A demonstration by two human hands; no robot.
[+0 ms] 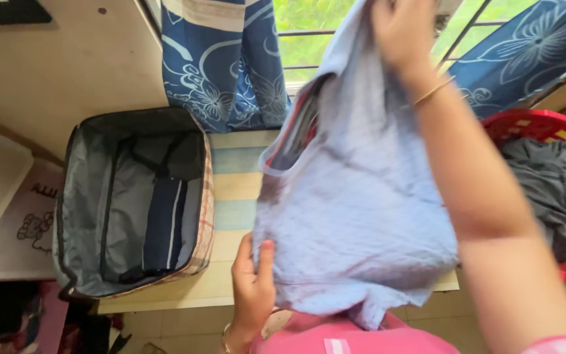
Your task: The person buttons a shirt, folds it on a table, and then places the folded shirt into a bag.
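Note:
A light blue garment (355, 216) hangs in front of me, with a red and dark striped lining showing at its upper left. My right hand (402, 33) is raised high and grips its top edge. My left hand (253, 278) pinches its lower left edge, thumb on the cloth. An open soft suitcase (132, 203) with a grey lining lies to the left on a pale striped surface (234, 190); a dark folded piece with a light stripe lies inside it.
A red laundry basket (538, 124) at the right holds dark grey and white clothes. Blue patterned curtains (221, 59) hang by a barred window. White boxes with drawings (14, 223) sit at the far left. Pink cloth shows at the bottom.

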